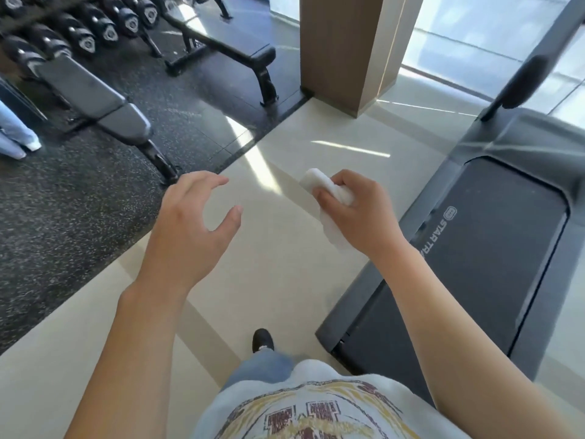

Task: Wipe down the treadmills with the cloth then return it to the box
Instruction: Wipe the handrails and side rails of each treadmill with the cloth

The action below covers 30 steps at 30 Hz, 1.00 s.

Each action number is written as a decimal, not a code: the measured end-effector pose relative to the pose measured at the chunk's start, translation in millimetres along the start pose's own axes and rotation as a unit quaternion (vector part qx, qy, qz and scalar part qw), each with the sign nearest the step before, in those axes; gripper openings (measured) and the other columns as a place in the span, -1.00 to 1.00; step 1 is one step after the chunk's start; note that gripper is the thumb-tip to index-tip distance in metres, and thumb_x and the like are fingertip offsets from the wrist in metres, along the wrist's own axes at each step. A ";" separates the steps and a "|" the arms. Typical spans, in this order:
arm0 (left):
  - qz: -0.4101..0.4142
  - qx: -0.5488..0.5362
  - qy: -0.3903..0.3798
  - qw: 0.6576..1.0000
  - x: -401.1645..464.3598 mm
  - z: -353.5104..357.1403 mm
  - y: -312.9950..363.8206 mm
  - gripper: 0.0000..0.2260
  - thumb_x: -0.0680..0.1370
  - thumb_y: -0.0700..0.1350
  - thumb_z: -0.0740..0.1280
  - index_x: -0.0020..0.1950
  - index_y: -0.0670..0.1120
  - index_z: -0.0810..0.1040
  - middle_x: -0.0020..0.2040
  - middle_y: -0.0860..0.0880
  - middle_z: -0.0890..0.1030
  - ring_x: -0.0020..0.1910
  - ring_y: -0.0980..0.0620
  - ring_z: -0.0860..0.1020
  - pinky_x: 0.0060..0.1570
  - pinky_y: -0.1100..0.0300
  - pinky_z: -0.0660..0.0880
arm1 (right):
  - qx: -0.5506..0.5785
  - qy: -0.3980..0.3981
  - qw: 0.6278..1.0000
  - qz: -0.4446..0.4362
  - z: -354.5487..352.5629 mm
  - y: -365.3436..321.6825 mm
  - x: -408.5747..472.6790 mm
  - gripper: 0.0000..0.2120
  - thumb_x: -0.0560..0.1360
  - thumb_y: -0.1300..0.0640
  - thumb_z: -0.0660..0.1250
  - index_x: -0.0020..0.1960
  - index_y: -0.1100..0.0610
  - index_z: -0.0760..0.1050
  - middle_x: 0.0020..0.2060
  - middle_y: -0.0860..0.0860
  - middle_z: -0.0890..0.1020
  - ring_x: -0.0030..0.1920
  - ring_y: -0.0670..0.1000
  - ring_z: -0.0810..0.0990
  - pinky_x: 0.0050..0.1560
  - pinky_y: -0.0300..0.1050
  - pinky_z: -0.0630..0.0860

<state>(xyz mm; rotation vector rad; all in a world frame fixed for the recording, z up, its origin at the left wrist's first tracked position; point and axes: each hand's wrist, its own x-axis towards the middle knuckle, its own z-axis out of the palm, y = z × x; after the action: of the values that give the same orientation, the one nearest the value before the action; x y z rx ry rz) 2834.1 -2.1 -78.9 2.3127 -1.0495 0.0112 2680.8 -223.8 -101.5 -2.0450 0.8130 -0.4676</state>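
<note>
A white cloth [319, 185] is bunched in my right hand [354, 210], which hovers over the pale floor just left of a treadmill. The treadmill [443, 280] is dark grey with a black belt [506, 236] and fills the right side of the view; its handrail post rises at the upper right. My left hand [190, 223] is held out in front of me with fingers curled apart and nothing in it. No box is in view.
Two black weight benches [101, 99] and a dumbbell rack [79, 30] stand on the speckled rubber mat at the left. A brown pillar [345, 49] rises ahead. Another person's legs [15, 134] show at the far left edge. My foot [262, 340] is on the tile floor.
</note>
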 end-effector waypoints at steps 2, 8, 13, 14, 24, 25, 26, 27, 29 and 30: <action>0.010 -0.002 -0.010 1.000 25.8 -15.8 -25.0 -0.58 0.59 0.11 0.33 0.40 -0.03 0.54 0.36 0.03 0.51 0.37 -0.04 0.46 0.39 0.13 0.34 | 0.002 0.012 1.000 0.002 23.6 -23.8 20.2 -0.82 0.57 -0.15 0.40 -0.09 -0.05 0.58 -0.28 -0.11 0.63 -0.24 -0.07 0.61 -0.16 0.06 0.60; 0.044 -0.020 -0.016 0.999 93.8 -39.7 -80.3 -0.56 0.58 0.12 0.32 0.41 -0.04 0.54 0.36 0.02 0.52 0.36 -0.04 0.46 0.39 0.16 0.35 | -0.002 0.036 0.999 0.009 77.3 -64.9 65.2 -0.82 0.55 -0.16 0.41 -0.08 -0.07 0.59 -0.25 -0.11 0.65 -0.20 -0.03 0.62 -0.15 0.09 0.63; 0.051 -0.048 -0.032 0.997 129.0 -31.1 -107.0 -0.61 0.62 0.08 0.37 0.41 -0.02 0.54 0.37 0.03 0.51 0.37 -0.06 0.46 0.38 0.16 0.32 | -0.035 0.044 0.998 0.029 84.5 -70.4 88.4 -0.84 0.58 -0.13 0.42 -0.08 -0.07 0.59 -0.26 -0.10 0.64 -0.21 -0.05 0.61 -0.16 0.00 0.57; 0.055 -0.053 -0.032 0.997 138.0 -28.0 -109.6 -0.61 0.62 0.07 0.37 0.41 -0.02 0.54 0.37 0.03 0.51 0.37 -0.06 0.46 0.38 0.17 0.32 | -0.041 0.051 0.997 0.031 82.3 -70.6 92.8 -0.85 0.58 -0.12 0.43 -0.08 -0.06 0.60 -0.27 -0.11 0.64 -0.22 -0.06 0.60 -0.18 -0.03 0.55; 0.087 -0.067 -0.077 0.991 220.6 15.8 -96.3 -0.58 0.59 0.11 0.33 0.41 0.00 0.54 0.39 0.05 0.51 0.41 -0.02 0.43 0.38 0.23 0.26 | -0.024 0.108 0.992 0.061 56.8 -43.5 153.5 -0.85 0.59 -0.11 0.43 -0.04 -0.04 0.62 -0.25 -0.08 0.65 -0.21 0.03 0.63 -0.16 0.17 0.65; 0.091 -0.065 -0.083 0.990 231.7 21.7 -91.3 -0.57 0.58 0.12 0.33 0.41 0.00 0.55 0.39 0.04 0.51 0.41 -0.02 0.43 0.40 0.22 0.27 | -0.023 0.110 0.992 0.064 53.6 -37.7 161.6 -0.85 0.59 -0.11 0.43 -0.04 -0.04 0.62 -0.25 -0.08 0.66 -0.22 0.03 0.64 -0.16 0.17 0.65; 0.095 -0.065 -0.088 0.989 244.3 28.1 -84.9 -0.57 0.58 0.12 0.32 0.41 -0.01 0.55 0.39 0.04 0.51 0.41 -0.03 0.43 0.41 0.19 0.28 | -0.024 0.112 0.991 0.065 49.4 -32.0 170.9 -0.85 0.59 -0.11 0.43 -0.04 -0.04 0.62 -0.25 -0.08 0.66 -0.22 0.03 0.64 -0.16 0.18 0.64; 0.100 -0.067 -0.091 0.989 258.1 35.6 -77.5 -0.57 0.58 0.12 0.32 0.41 -0.01 0.55 0.38 0.04 0.52 0.41 -0.03 0.44 0.42 0.16 0.31 | -0.026 0.113 0.991 0.064 44.2 -26.0 181.0 -0.84 0.59 -0.12 0.43 -0.04 -0.04 0.62 -0.25 -0.08 0.66 -0.22 0.03 0.64 -0.15 0.19 0.64; 0.110 -0.074 -0.093 0.987 287.9 52.5 -59.0 -0.57 0.57 0.12 0.32 0.40 -0.01 0.55 0.38 0.05 0.52 0.41 -0.02 0.44 0.42 0.10 0.36 | -0.031 0.116 0.991 0.063 28.8 -14.4 202.5 -0.83 0.59 -0.12 0.42 -0.04 -0.03 0.61 -0.25 -0.09 0.66 -0.21 0.03 0.64 -0.14 0.19 0.63; 0.119 -0.075 -0.093 0.986 303.4 62.3 -47.3 -0.57 0.57 0.13 0.32 0.40 -0.01 0.55 0.38 0.05 0.52 0.41 -0.01 0.44 0.41 0.11 0.37 | -0.031 0.121 0.990 0.064 17.9 -8.1 213.8 -0.82 0.59 -0.12 0.42 -0.04 -0.02 0.61 -0.24 -0.09 0.66 -0.20 0.03 0.63 -0.13 0.18 0.63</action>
<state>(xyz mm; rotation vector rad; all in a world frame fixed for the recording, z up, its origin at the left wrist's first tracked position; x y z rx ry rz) 3061.5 -217.6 -81.3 2.0716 -1.3680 -0.1881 2847.7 -358.9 -99.2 -2.0030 1.1084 -0.6323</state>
